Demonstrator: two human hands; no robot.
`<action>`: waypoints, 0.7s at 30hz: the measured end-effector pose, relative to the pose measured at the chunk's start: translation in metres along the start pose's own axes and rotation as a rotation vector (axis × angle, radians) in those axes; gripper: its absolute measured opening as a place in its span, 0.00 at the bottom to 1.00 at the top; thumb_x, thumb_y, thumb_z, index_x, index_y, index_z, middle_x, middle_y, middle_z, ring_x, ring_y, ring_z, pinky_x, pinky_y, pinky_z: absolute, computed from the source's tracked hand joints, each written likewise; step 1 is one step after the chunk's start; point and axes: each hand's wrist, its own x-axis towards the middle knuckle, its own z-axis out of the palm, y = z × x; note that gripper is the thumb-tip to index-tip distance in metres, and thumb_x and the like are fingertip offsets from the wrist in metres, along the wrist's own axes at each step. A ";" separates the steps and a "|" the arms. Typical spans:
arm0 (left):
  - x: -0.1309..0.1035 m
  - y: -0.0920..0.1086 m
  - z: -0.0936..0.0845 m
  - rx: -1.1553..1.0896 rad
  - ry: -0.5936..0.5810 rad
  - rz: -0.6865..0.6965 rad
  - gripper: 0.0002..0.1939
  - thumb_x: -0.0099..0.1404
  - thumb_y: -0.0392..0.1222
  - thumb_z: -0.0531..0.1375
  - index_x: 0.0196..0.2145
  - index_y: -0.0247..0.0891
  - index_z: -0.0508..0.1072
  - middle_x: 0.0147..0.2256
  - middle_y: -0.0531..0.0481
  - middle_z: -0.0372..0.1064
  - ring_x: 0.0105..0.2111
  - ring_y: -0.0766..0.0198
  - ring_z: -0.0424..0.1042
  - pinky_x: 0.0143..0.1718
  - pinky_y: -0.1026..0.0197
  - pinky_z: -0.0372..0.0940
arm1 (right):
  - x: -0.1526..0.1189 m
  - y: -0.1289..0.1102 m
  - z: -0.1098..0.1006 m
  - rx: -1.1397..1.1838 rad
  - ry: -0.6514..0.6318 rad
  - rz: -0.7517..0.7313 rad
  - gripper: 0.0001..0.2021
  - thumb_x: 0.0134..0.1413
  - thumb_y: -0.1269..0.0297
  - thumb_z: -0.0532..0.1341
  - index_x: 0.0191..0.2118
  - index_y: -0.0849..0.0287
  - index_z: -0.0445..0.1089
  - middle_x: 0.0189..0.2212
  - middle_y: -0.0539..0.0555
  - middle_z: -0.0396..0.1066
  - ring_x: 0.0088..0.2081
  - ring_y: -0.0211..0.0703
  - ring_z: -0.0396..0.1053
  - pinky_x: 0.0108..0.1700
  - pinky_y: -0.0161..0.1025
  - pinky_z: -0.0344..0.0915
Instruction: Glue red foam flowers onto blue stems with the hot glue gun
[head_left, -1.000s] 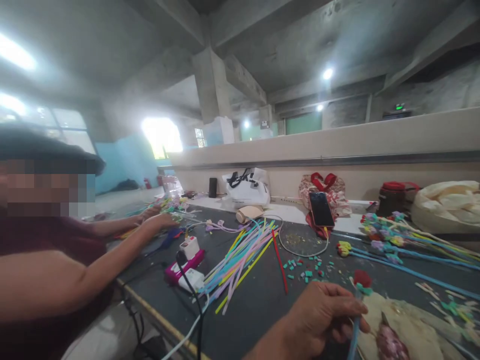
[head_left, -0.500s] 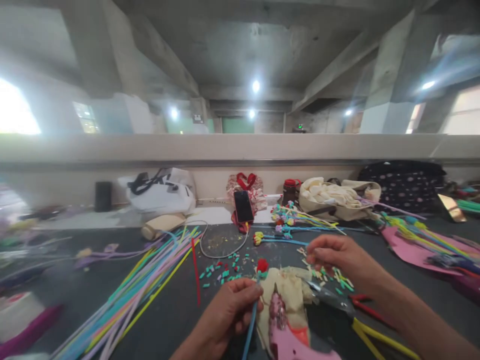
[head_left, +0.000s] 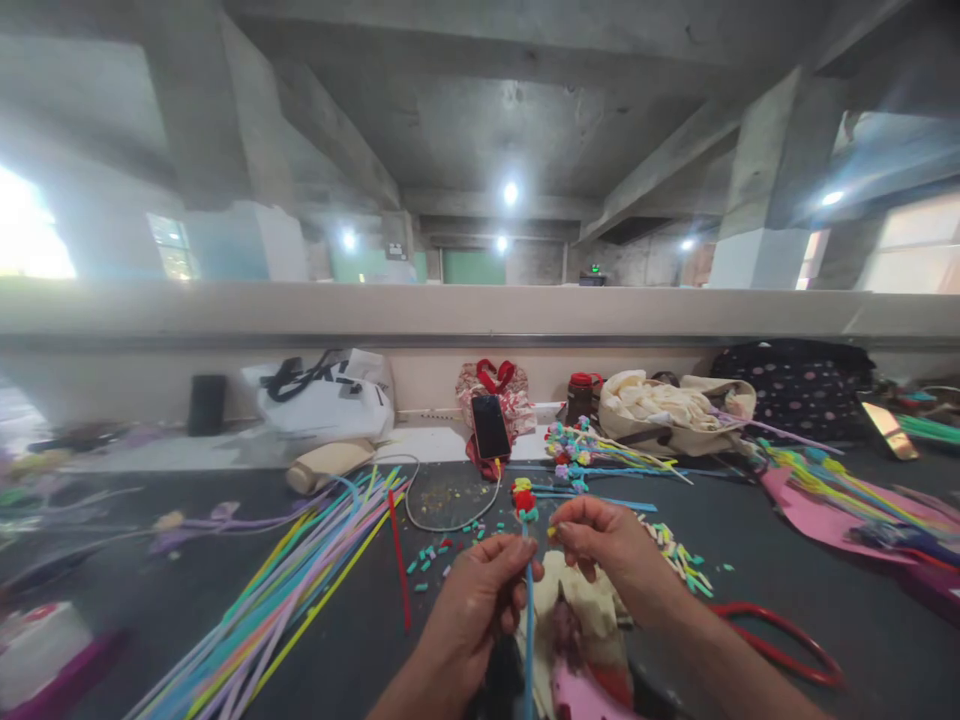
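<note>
My left hand [head_left: 487,595] is closed around a light blue stem [head_left: 529,640], held upright. On the stem's top is a small red flower head [head_left: 524,500] with a green bit [head_left: 529,516] just under it. Close by on the right, my right hand [head_left: 600,540] pinches a small yellowish piece [head_left: 553,532] between thumb and finger, apart from the stem. Below both hands a pink glue gun [head_left: 581,690], nozzle pointing away from me, lies over a crumpled beige cloth [head_left: 600,598]; my right forearm and hand hide part of it.
Long coloured stems [head_left: 277,590] lie in a bundle at left, beside a red strip [head_left: 400,560]. Cut foam-like bits [head_left: 682,555] are scattered at right. Finished-looking flower stems [head_left: 581,445] lie behind. A phone [head_left: 490,427] with a cable and a red-handled tool [head_left: 787,640] are nearby.
My right hand has come left, close to the flower head, and a small yellowish piece now shows in its fingertips. The stem stands more upright in my left hand.
</note>
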 end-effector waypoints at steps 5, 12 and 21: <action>0.002 -0.009 0.001 -0.035 0.046 0.020 0.15 0.45 0.47 0.64 0.22 0.32 0.68 0.15 0.57 0.62 0.11 0.79 0.52 0.12 0.74 0.43 | 0.004 0.021 -0.002 -0.035 -0.020 0.022 0.07 0.39 0.62 0.63 0.23 0.61 0.68 0.11 0.42 0.59 0.13 0.28 0.51 0.15 0.28 0.47; 0.005 -0.014 0.001 -0.017 0.055 -0.038 0.17 0.42 0.48 0.65 0.20 0.32 0.67 0.14 0.56 0.61 0.11 0.79 0.53 0.12 0.73 0.44 | 0.002 0.028 0.005 -0.014 -0.006 0.070 0.07 0.38 0.63 0.63 0.22 0.61 0.68 0.12 0.42 0.59 0.14 0.28 0.51 0.16 0.29 0.44; 0.007 -0.017 0.000 0.010 0.075 -0.006 0.15 0.43 0.48 0.64 0.19 0.33 0.65 0.13 0.57 0.60 0.10 0.79 0.51 0.12 0.72 0.44 | -0.001 0.029 0.007 -0.085 -0.003 0.059 0.07 0.39 0.64 0.63 0.23 0.62 0.69 0.14 0.44 0.62 0.15 0.28 0.54 0.17 0.28 0.48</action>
